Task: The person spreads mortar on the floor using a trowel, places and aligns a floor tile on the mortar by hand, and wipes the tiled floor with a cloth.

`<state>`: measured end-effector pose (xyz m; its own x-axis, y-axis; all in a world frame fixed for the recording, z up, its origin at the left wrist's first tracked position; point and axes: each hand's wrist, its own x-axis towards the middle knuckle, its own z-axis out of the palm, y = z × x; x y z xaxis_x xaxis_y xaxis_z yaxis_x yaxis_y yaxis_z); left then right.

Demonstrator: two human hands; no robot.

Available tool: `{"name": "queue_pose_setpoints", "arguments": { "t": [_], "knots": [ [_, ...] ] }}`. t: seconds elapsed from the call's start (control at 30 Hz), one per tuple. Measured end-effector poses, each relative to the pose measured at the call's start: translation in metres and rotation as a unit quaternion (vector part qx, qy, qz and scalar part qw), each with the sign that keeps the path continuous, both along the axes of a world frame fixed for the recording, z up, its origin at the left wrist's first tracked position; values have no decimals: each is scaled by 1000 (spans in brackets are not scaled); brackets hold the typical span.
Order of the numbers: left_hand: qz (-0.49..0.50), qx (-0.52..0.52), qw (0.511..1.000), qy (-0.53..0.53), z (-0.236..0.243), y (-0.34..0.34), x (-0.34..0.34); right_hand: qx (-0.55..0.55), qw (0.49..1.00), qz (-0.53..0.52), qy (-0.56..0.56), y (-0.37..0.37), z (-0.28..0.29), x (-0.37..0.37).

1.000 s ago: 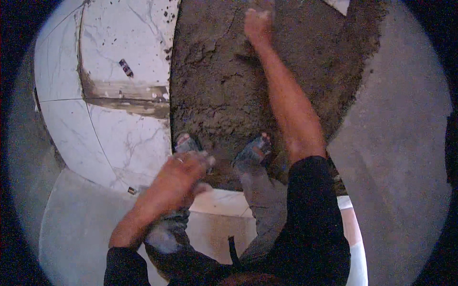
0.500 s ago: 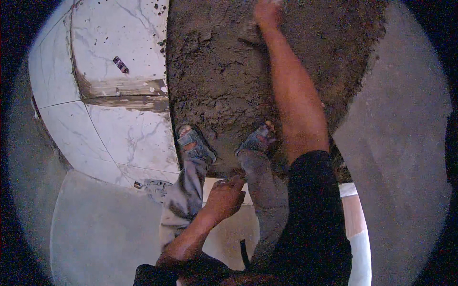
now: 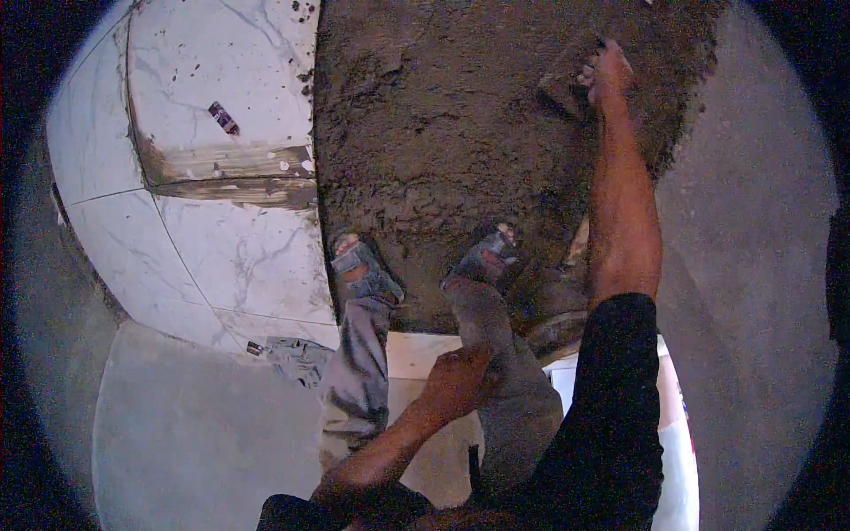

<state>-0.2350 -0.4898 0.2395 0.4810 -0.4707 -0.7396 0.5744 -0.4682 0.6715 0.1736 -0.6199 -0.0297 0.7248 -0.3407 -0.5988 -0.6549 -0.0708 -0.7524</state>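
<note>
My right hand [image 3: 611, 75] is stretched far forward, closed on a trowel whose dark, mortar-smeared blade [image 3: 560, 96] lies against the bed of wet grey-brown mortar [image 3: 443, 115]. Behind the blade the surface looks smoother; nearer my feet the mortar is rough and lumpy. My left hand [image 3: 465, 372] rests against my right lower leg, its fingers blurred and partly hidden. Both my sandalled feet [image 3: 487, 257] stand on the near part of the mortar.
White marble-patterned tiles [image 3: 257, 257] border the mortar at left, with a small dark packet [image 3: 223, 118] on them. A crumpled grey cloth [image 3: 301, 358] lies at their near edge. Bare grey floor [image 3: 744, 265] runs along the right. A dark rounded object [image 3: 558, 334] is partly hidden beside my right arm.
My right hand has swept right and slightly nearer with the trowel across the mortar. My left hand has shifted right and down, from between my legs onto my right leg.
</note>
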Motion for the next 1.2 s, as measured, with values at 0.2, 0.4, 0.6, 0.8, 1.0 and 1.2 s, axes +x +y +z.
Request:
{"name": "queue_pose_setpoints", "arguments": {
  "t": [0.2,0.4,0.6,0.8,1.0,1.2],
  "knots": [
    [62,-3,998,4,1,6,5,14,984,176,22,90,14,-11],
    [100,-21,995,11,-1,5,-4,9,983,152,100,158,62,-26],
    [126,-3,992,-22,18,21,16,45,975,206,71,173,55,-25],
    [107,-34,993,-24,13,15,2,35,967,243,72,195,77,-32],
    [56,-20,998,5,13,22,6,-8,957,259,127,204,63,-27],
    [111,3,992,-57,15,10,0,-200,847,492,-28,171,-63,11]
  ]
}}
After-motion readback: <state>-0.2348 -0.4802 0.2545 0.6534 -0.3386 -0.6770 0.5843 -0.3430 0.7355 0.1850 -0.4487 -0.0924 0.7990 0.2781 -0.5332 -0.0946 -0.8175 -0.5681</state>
